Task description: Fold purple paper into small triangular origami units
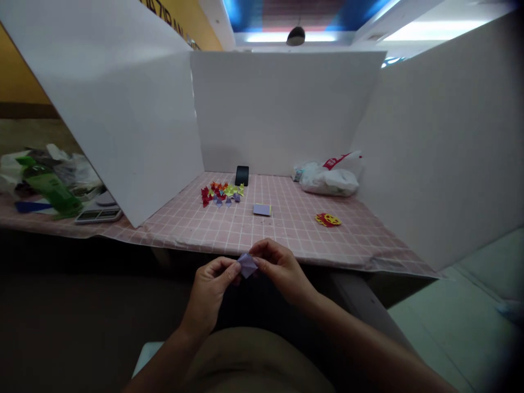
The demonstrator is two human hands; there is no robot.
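A small piece of folded purple paper [247, 266] is pinched between my two hands, in front of the table's near edge. My left hand [213, 286] grips its left corner between thumb and fingers. On the other side, my right hand [282, 270] holds the right edge the same way, fingers curled over the top. Farther back lies a stack of purple paper sheets [262, 209], with a yellow edge showing beneath. A cluster of small folded paper pieces [221, 192] in red, orange, yellow and purple sits to the left of that stack.
On the pink checked tablecloth [282, 240] lie yellow and red cut-out shapes [328, 219]. A dark phone-like object [242, 175] and a white plastic bag [329, 179] are at the back. White panels [286, 109] enclose three sides. A green bottle [51, 188] and a scale [98, 215] stand outside, left.
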